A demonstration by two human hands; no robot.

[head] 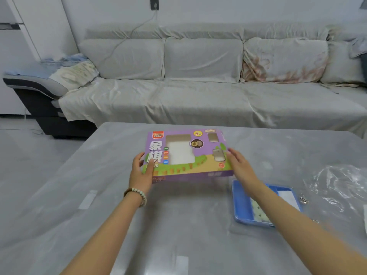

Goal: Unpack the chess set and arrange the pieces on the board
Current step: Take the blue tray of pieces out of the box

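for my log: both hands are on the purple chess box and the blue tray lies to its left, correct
Wrong side: in the head view the blue tray lies right of the purple chess box; left hand and right hand are on it.

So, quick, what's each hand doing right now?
Left hand: grips the box.
Right hand: open, straight fingers against the box's side.

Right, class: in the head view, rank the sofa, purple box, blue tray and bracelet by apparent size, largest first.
1. sofa
2. purple box
3. blue tray
4. bracelet
The tray is partly hidden, so box over tray is unsure.
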